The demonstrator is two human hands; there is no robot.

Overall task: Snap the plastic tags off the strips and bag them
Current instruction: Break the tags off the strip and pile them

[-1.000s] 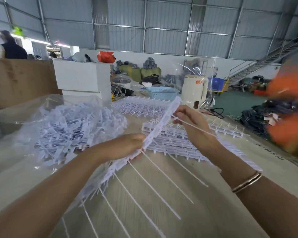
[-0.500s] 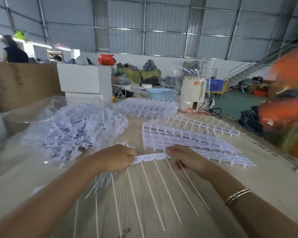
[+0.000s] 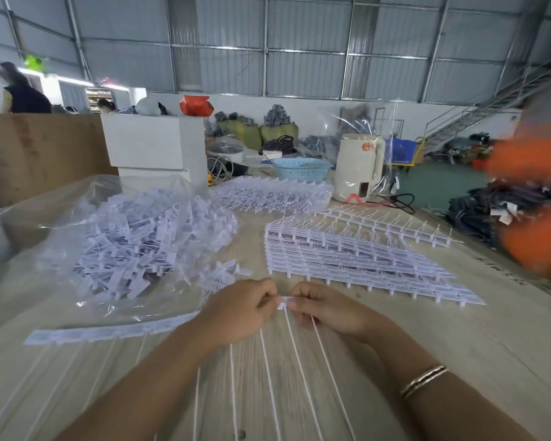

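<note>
Nearest, left hand and right hand meet knuckle to knuckle, both pinching one small white plastic tag at the head of thin white runner stems. Bend sharply at the joint, I'd judge, keeping fingertips close. Farther left, the clear plastic bag of loose tags; far right, stacked white tag strips. Curled fingers hide the break point.
</note>
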